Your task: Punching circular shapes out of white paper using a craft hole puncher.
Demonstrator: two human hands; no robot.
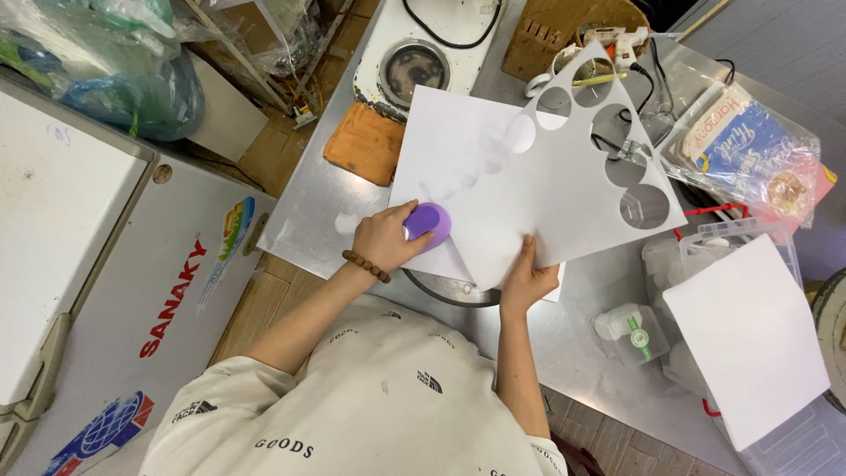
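Left hand [385, 236] is clenched around a small round purple object [429, 222], pressing it down on a plain white sheet [458, 159] lying flat on the steel table [308, 211]. Right hand [527, 275] pinches the lower corner of a second white sheet with cut-out circles [590, 189], holding it tilted up above the plain sheet.

Progress, as a judgement: the lifted sheet already carries about seven round holes running from 12 toward 4 o'clock, so most of its usable area looks spent. The plain sheet under the purple object shows no holes or visible marks yet; work on it appears to be just starting at its 7 o'clock corner.

Around: orange cloth [366, 141] at 11 o'clock of the sheets, small stove [414, 62] beyond it, glue gun [621, 40] at 1 o'clock, clear plastic bin [749, 256] with a white board on it at 4 o'clock, small lidded container [630, 333] near the right hand.
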